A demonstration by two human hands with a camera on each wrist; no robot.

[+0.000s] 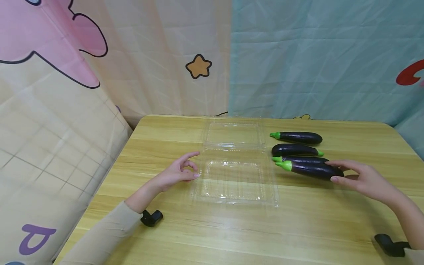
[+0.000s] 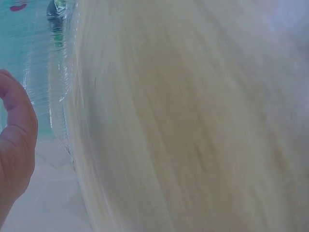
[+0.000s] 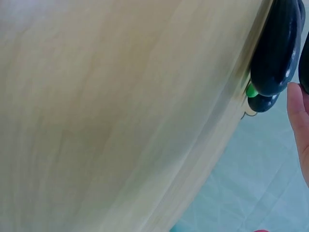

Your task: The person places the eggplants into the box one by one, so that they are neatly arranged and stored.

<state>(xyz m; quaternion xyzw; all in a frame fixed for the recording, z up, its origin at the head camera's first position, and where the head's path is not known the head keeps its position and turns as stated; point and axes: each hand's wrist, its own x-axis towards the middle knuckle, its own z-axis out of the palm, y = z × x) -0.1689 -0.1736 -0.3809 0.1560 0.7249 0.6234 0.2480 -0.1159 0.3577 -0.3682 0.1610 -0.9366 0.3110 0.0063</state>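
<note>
My right hand (image 1: pixel 366 180) grips the blunt end of a dark purple eggplant (image 1: pixel 313 170), thumb on the near side and fingers over the far side. Its bright green stem points left, and it overlaps another eggplant (image 1: pixel 306 159) right behind it. In the right wrist view, the thumb meets the gripped eggplant (image 3: pixel 304 65) at the frame's edge. A clear plastic clamshell box (image 1: pixel 234 200) lies unfolded, lid (image 1: pixel 235 134) toward the back. At the box's left edge is my left hand (image 1: pixel 177 173), index finger stretched out and thumb tip right at the rim.
Two more eggplants, a middle one (image 1: pixel 293 149) and a farther one (image 1: pixel 299 137), lie in the row on the wooden table (image 1: pixel 212 235). Printed curtains (image 1: pixel 308 62) hang close behind the table's far edge.
</note>
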